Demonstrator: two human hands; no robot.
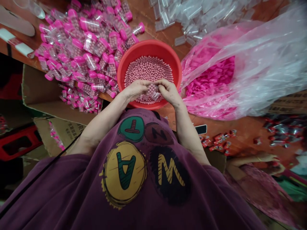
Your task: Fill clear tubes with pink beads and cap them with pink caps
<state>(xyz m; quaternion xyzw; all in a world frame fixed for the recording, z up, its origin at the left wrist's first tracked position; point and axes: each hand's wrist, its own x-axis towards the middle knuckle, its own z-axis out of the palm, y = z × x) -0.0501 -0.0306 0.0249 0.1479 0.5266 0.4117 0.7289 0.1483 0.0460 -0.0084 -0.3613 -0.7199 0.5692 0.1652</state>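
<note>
Over a red bowl (178,68) of small pink balls (148,68), both my hands hold one clear container (153,91) with pink balls in it. My left hand (136,90) grips its left side with closed fingers. On its right side, the fingers of my right hand (169,91) are bent and pressed against it. The container's lower part looks transparent. Left of the bowl lies a large pile of filled containers with pink caps (90,41). To the bowl's right, a clear plastic bag (254,67) holds loose pink caps (216,75).
Empty clear containers (192,14) lie at the back. A phone (200,129) and small red items (222,140) are on the table at right. A cardboard box (48,92) stands below the left table edge. Another person's arm (251,158) reaches in at lower right.
</note>
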